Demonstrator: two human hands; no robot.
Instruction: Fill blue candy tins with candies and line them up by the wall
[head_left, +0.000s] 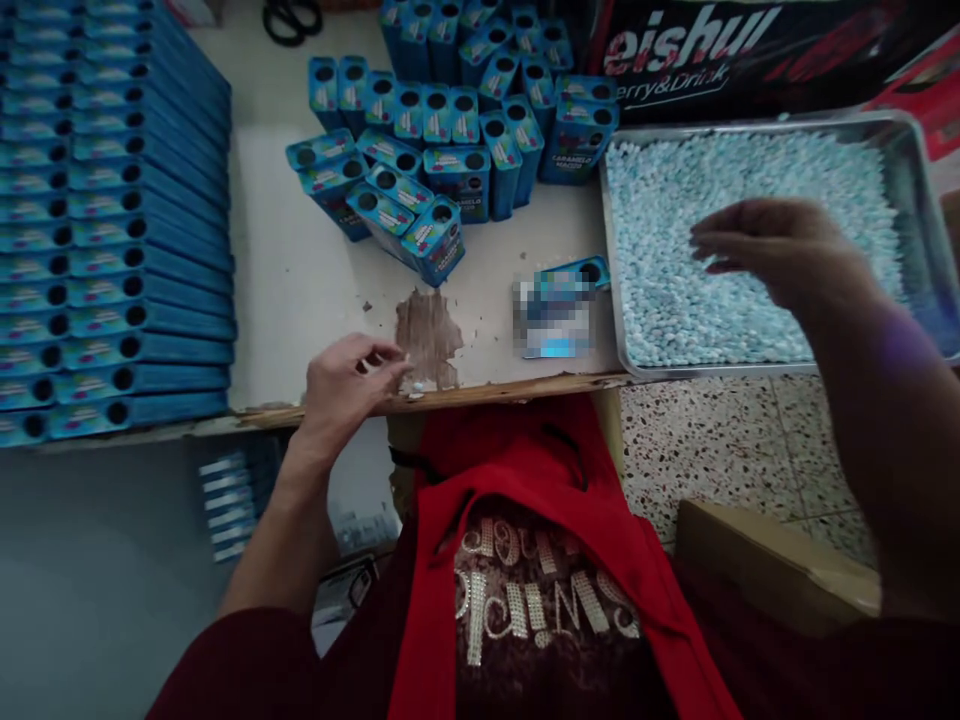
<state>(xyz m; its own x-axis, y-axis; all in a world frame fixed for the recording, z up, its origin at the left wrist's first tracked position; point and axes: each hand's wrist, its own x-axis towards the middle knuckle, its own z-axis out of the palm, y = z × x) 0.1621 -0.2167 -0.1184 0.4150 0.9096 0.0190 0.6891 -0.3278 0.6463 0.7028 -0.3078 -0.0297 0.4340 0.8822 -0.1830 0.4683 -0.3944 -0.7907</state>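
Pale-blue candies [675, 310] beneath the right hand [776, 245], left hand [345, 378] well apart

Box [555, 312] nr tray [921, 230] blurred; L stack [157, 240] cropped.

Stacked boxes [154, 250] lie left of the left hand [349, 375], other boxes [457, 185] beyond it; candies [671, 310] lie in the tray [709, 371] under the right hand [784, 245].

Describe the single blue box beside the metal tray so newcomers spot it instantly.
On the white table, find the metal tray of pale-blue pieces at right. By its left rim sits the blue box, mostly pixelated; unlike the other blue boxes, it is alone.
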